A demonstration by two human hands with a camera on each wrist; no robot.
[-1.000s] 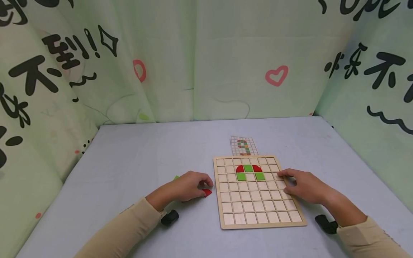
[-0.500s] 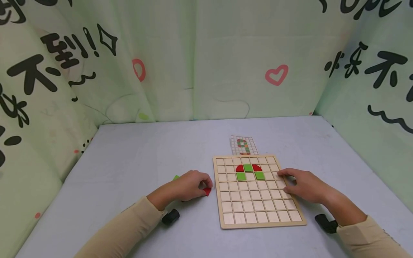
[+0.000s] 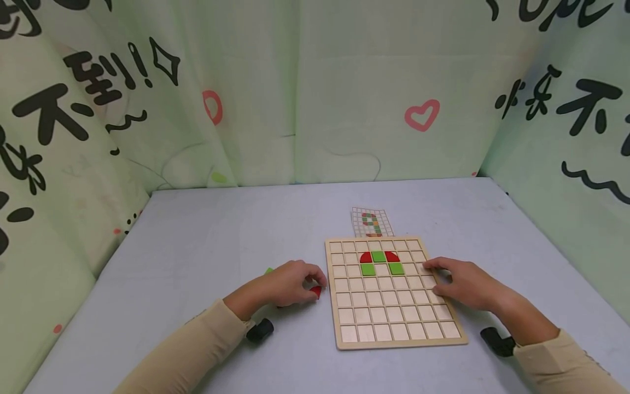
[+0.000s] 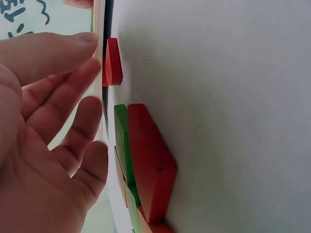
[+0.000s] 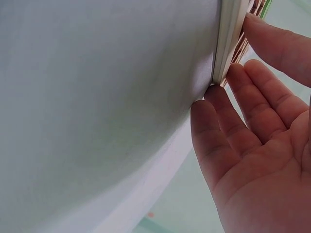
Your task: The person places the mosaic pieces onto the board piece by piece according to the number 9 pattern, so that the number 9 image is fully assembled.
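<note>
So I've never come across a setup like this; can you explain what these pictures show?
There is no machine here: a person works bare-handed. The wide picture is taken from the head, looking down; the two close ones are taken from the left and right wrists. On the table lies a gridded board holding three green pieces and two red pieces. Beyond it is a card with a coloured grid pattern. The left hand has its fingertips at a loose red piece; whether it's pinched, I can't tell. Other loose pieces lie nearby. The right hand touches the board's right edge.
</note>
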